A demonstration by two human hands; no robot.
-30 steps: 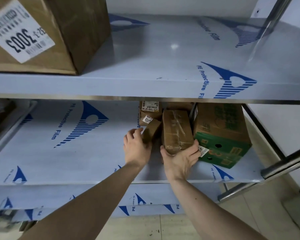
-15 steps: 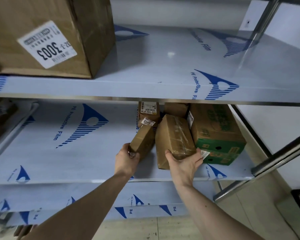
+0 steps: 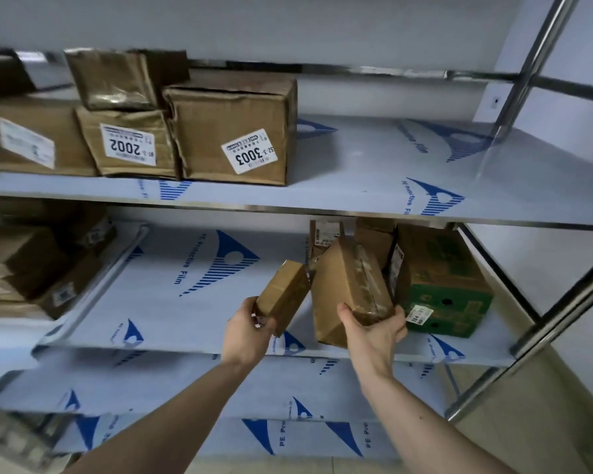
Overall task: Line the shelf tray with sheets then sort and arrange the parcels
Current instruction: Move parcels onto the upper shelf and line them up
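My left hand (image 3: 249,331) grips a small brown parcel (image 3: 283,295) by its near end and holds it tilted above the middle shelf (image 3: 185,302), which is lined with white film printed with blue logos. My right hand (image 3: 374,328) grips a larger taped brown parcel (image 3: 348,285) from below, lifted and tilted. Behind them a small labelled parcel (image 3: 324,232) and another brown parcel (image 3: 374,237) stand at the back. A green and brown carton (image 3: 439,278) sits to the right.
The upper shelf (image 3: 391,172) holds boxes labelled 2002 (image 3: 127,145) and 3003 (image 3: 233,131) on its left half. More brown boxes (image 3: 31,268) sit at the left of the middle shelf. Steel posts (image 3: 562,313) stand on the right. A lower lined shelf (image 3: 185,388) lies beneath.
Both hands have lifted their parcels off the middle shelf and drawn them toward me. The view has tilted upward, showing more of the upper shelf.
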